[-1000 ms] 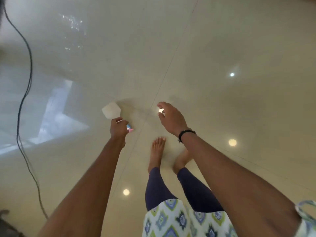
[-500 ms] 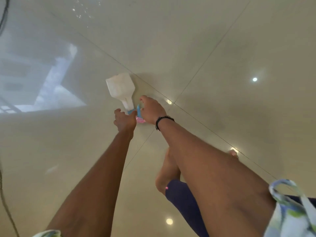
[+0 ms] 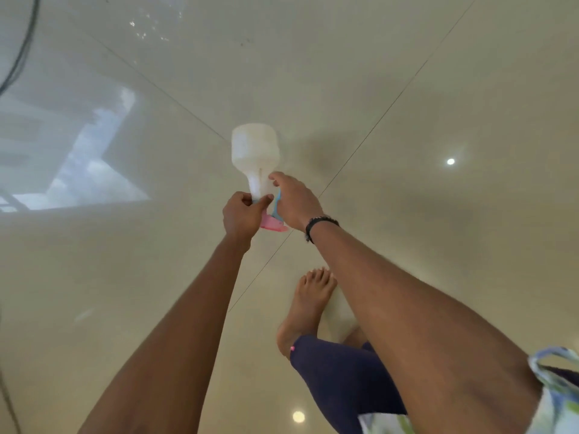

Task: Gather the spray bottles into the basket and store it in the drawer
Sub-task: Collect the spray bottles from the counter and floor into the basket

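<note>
A white spray bottle (image 3: pixel 254 150) with a pink and blue trigger head hangs in the air over the floor, its body pointing away from me. My left hand (image 3: pixel 242 216) is closed around its neck. My right hand (image 3: pixel 293 200) grips the blue trigger part and the neck from the right. Both hands touch the bottle. No basket or drawer is in view.
Glossy cream floor tiles (image 3: pixel 407 104) fill the view, with grout lines crossing under the bottle. My bare foot (image 3: pixel 308 303) stands below my right arm. A black cable (image 3: pixel 22 54) runs along the far left edge. Ceiling lights reflect in the tiles.
My right hand moved left from free air onto the bottle's trigger head. The bottle, held low by my left hand, came up and toward the middle of the view.
</note>
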Available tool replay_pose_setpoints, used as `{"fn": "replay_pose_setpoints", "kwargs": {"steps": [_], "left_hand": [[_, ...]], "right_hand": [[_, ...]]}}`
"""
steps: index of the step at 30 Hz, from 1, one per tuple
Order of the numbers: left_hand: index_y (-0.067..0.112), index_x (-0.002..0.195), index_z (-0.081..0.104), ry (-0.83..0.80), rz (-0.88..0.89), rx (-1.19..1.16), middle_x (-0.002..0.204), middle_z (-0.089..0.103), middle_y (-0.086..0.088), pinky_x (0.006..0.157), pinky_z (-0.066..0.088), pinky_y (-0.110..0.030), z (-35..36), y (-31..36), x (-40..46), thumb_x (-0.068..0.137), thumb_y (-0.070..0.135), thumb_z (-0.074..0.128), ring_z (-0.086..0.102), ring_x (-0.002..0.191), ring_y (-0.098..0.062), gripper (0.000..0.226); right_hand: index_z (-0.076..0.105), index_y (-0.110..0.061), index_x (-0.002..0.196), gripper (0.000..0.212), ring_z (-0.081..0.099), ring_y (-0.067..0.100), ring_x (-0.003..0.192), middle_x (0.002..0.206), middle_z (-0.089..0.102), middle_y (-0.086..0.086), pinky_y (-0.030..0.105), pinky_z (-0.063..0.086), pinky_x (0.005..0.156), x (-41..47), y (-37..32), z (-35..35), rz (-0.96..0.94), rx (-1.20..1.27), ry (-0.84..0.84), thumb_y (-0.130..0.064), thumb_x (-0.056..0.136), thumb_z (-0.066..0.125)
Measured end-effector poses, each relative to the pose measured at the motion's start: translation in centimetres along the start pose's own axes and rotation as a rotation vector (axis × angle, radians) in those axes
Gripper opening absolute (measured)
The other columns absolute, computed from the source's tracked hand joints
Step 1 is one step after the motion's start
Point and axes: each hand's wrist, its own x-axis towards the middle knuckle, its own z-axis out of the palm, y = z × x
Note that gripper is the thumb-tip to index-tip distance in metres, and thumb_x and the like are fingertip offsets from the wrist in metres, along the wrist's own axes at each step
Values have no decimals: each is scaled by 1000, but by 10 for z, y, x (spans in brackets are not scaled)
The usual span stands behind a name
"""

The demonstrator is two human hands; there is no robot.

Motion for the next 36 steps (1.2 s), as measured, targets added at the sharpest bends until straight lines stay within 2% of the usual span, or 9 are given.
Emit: {"fn": "replay_pose_setpoints", "kwargs": {"steps": [3,6,11,17,22,24,29,33,36], "left_hand": [[11,87,57,-37,57,61,79,58,3,74,49,-32,-12,59,-36,75,35,79,56,73,-16,34],[11,85,58,-60,134,136,74,57,5,64,44,-26,-21,129,-74,73,39,80,55,67,-12,37],[10,89,62,-130,264,260,71,57,6,59,41,-25,-20,254,-134,71,43,80,56,65,-11,42],[20,71,55,-166,450,391,68,58,7,67,45,-30,3,391,-204,68,42,82,55,65,-10,35],[17,75,62,-236,591,435,67,66,5,78,56,-37,30,484,-255,63,37,86,70,77,-18,33],[16,74,63,-256,643,465,64,68,3,75,55,-34,43,521,-272,63,37,85,69,72,-16,33],[14,68,60,-326,753,519,62,70,-8,58,46,-24,83,625,-299,69,37,82,54,35,3,32],[12,63,58,-399,797,555,56,61,0,53,42,-20,112,704,-317,71,35,82,56,50,-7,34],[10,65,58,-446,840,552,63,59,-2,51,40,-20,132,754,-326,71,34,82,53,57,-11,34]], "right_hand": [[42,-13,133,57,54,28,109,132,47,8,39,50,81,-32,-13,-45,-52,-13,220,11,82,45],[40,-12,135,68,47,26,118,141,39,7,31,49,69,-64,-26,-103,-89,-104,398,19,74,43],[32,-13,143,83,27,26,140,155,24,6,31,55,77,-102,-35,-217,-136,-257,596,24,70,39],[30,-14,145,90,32,31,138,153,29,9,33,59,76,-135,-30,-349,-202,-314,794,22,65,53],[24,-19,142,95,32,32,138,152,30,10,36,57,85,-162,-23,-439,-243,-299,887,8,65,72],[24,-22,139,92,32,33,137,150,32,11,39,57,85,-167,-23,-469,-236,-252,921,3,66,74],[31,-22,136,84,32,34,136,147,33,14,48,54,89,-159,-21,-550,-172,-203,1054,-13,67,78],[40,-22,134,74,32,33,135,144,35,15,49,52,92,-150,-25,-621,-106,-208,1201,-27,71,78],[43,-23,134,68,31,33,135,145,33,14,50,54,89,-151,-28,-669,-79,-181,1255,-27,75,76]]}}
